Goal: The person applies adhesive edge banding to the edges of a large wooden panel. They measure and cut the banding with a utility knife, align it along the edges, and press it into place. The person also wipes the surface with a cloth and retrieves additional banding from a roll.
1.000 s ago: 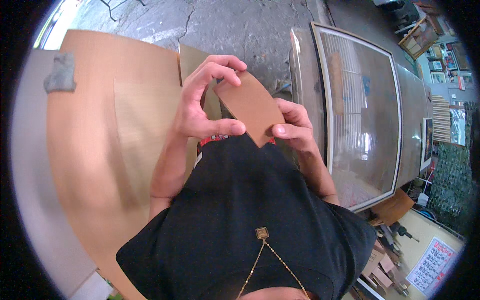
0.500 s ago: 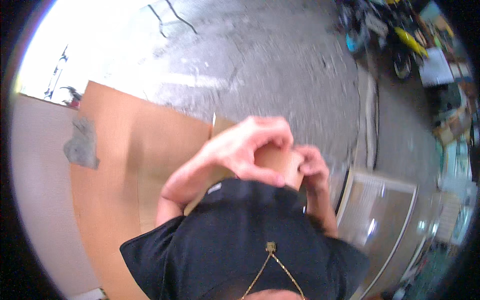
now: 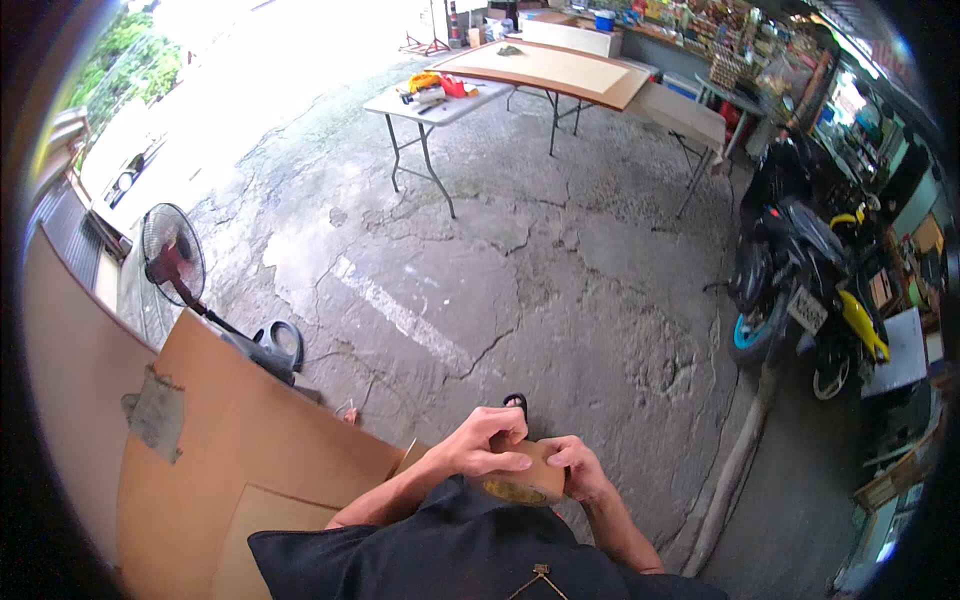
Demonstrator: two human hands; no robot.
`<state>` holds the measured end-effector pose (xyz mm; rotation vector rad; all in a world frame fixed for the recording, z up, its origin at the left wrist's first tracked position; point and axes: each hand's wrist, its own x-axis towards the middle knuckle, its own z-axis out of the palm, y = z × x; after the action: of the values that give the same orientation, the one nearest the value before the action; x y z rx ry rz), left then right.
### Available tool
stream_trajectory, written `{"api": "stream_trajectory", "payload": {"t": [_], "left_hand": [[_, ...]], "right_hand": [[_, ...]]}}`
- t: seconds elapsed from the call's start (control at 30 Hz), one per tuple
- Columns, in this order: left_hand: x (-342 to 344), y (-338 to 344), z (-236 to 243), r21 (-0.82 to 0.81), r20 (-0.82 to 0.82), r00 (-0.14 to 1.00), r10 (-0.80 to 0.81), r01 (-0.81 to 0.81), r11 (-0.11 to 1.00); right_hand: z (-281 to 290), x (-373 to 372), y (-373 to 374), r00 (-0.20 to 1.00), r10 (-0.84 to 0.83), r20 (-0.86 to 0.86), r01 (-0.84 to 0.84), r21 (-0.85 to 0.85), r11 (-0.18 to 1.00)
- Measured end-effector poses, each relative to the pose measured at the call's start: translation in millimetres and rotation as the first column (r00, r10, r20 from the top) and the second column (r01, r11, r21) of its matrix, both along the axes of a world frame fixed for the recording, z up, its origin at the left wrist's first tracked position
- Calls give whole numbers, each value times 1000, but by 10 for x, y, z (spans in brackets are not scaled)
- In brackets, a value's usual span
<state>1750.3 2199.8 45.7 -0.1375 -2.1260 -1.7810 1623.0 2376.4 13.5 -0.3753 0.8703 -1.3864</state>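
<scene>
My left hand point(image 3: 485, 445) and my right hand point(image 3: 575, 465) both grip a small flat brown piece point(image 3: 530, 480) in front of my black shirt at the lower middle. The left fingers curl over its top with the thumb across it, while my right thumb presses near its right side. A yellowish, mottled patch shows along the piece's lower part. Beside my left arm is a large tan board point(image 3: 230, 425) with a grey cloth-like patch point(image 3: 160, 420) on it.
A standing fan point(image 3: 175, 255) is left, beyond the board. Ahead across cracked concrete are a white folding table point(image 3: 390, 102) with tools and a larger board-topped table point(image 3: 600, 80). Parked motorcycles point(image 3: 790, 270) and cluttered shelving line the right side, near a long pipe-like strip point(image 3: 730, 480).
The view has swung up from my hands to the floor, tables, fan and motorcycles ahead. My hands, still on the brown piece, now sit lower in the picture.
</scene>
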Motion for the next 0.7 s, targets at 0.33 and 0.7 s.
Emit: {"api": "stream_trajectory", "payload": {"t": [0.33, 0.7], "left_hand": [[-1496, -1989, 10, 6, 20, 945, 328, -328, 945], [-2458, -4021, -140, 99, 62, 810, 583, -586, 804]], "right_hand": [[105, -1930, -2449, 961, 269, -57, -266, 65, 962], [-56, -3159, -4975, 870, 493, -8, -493, 19, 870]]}}
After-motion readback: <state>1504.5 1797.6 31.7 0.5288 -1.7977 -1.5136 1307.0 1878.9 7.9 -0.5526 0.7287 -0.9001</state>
